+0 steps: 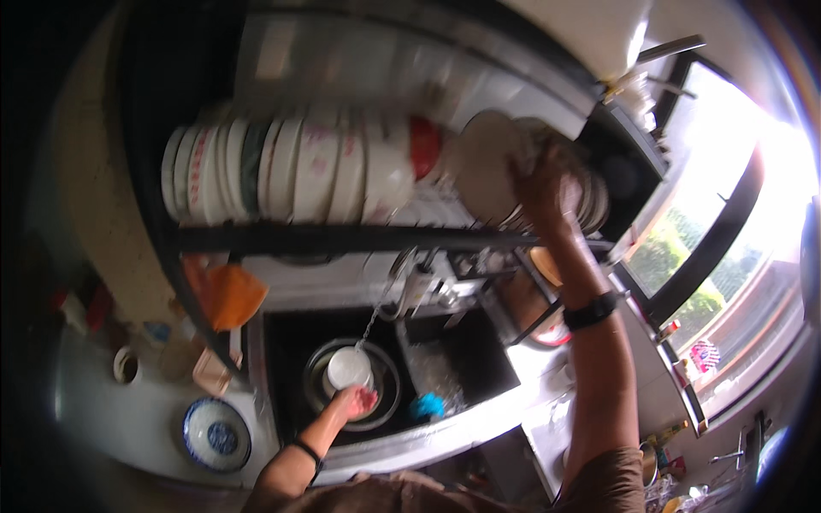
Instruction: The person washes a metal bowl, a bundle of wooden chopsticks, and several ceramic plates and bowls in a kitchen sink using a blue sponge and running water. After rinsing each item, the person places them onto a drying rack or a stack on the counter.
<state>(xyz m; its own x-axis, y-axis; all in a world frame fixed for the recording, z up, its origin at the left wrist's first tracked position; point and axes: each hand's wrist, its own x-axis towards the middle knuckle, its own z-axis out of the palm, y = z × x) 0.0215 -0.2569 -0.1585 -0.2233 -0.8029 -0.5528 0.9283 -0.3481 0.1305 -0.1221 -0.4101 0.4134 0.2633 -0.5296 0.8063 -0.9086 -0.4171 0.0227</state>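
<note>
In the left sink basin, my left hand holds a small white bowl at its near edge. Water runs from the faucet down to the bowl. Under them a round metal basin sits in the sink. My right hand reaches up to the dish rack, against the right side of a pale plate that faces me. More plates stand on edge behind and beside that hand. Motion blur hides how its fingers meet the plate.
Several bowls stand sideways along the rack, with a red one at their right end. A blue scrubber lies at the right basin's front. Left of the sink are a blue-and-white bowl and an orange cloth. A window is at right.
</note>
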